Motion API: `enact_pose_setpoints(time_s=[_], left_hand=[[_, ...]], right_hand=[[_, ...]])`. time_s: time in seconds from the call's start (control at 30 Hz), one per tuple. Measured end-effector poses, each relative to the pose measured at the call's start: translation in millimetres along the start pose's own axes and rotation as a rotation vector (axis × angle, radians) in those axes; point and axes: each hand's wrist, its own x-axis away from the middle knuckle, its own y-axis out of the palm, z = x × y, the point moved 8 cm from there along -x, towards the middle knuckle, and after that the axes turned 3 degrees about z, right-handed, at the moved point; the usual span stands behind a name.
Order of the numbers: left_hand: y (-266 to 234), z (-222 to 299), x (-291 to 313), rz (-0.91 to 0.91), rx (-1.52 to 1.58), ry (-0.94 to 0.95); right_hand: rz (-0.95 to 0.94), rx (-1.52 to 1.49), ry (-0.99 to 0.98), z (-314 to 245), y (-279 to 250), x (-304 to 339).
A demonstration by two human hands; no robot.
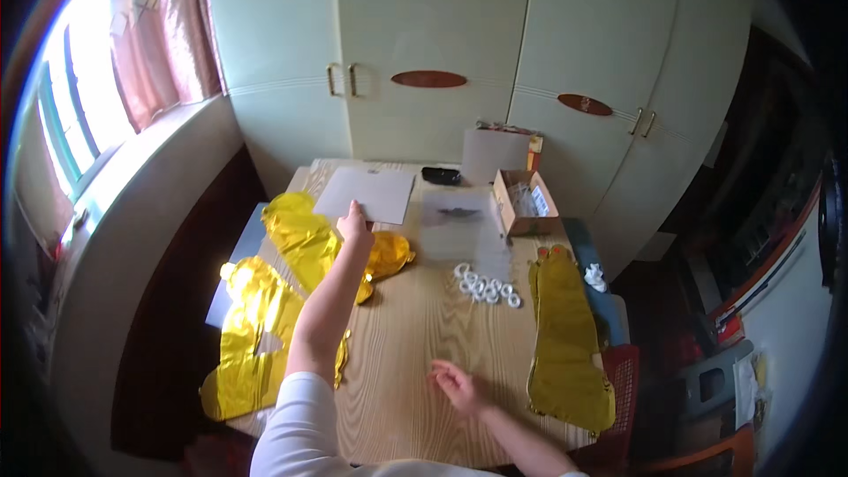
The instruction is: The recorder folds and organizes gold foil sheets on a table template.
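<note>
My left hand (355, 224) reaches to the far left of the table and grips the near edge of a flat grey sheet (371, 194), index finger stretched over its top; the other fingers are mostly hidden. Just under that hand lie crumpled gold foil pieces (305, 243), one darker foil bundle (389, 253) among them. A larger shiny gold foil piece (252, 336), like a flat uninflated balloon, is left of my forearm. Above the bare wood near the front, my right hand (459, 387) is open and holds nothing, its fingers loosely bent.
Several small white rings (488, 286) lie mid-table below a translucent sheet (464, 230). An open cardboard box (526, 203) holds clear packets. Behind are a black object (441, 176) and an upright grey board (495, 156). Flat gold foil (565, 344) runs along the right edge, near crumpled white tissue (594, 278).
</note>
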Motion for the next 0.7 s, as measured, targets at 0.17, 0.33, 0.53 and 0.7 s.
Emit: enact_pose_setpoints(time_s=[0.17,0.33,0.53,0.7], left_hand=[[17,-53,-39,0.306,-0.081,-0.042],[25,-96,-49,0.332,-0.128,-0.128],[32,-89,-96,-0.332,-2.070,0.489],[45,-83,-61,-0.387,-1.983,0.714]], right_hand=[[-0.018,0.137,-0.002,-19,-15,-4],[-0.035,0.170,0.070,-17,-20,-3],[0.012,0.198,-0.070,-29,-15,-7],[0.040,0.225,-0.072,-32,-20,-7]])
